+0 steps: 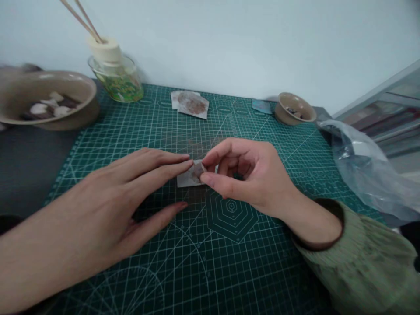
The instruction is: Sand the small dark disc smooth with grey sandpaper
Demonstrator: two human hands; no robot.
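A small whitish packet (187,178), like a tea bag, lies on the green cutting mat (157,131) between my hands. My right hand (247,173) pinches its right edge between thumb and index finger, and that edge is lifted a little. My left hand (131,188) reaches in from the left with fingers stretched out. Its fingertips rest at the packet's upper left edge, while the thumb is spread apart lower down. Further back on the mat, two similar flat packets (193,105) overlap, the front one with brown contents showing through.
A brown bowl (88,98) with pale and dark pieces stands at the left, beside a glass jar (121,83) holding a reed diffuser. At the back right are a smaller bowl (292,116) and a bluish packet (261,106). A clear plastic bag (364,162) lies at the right.
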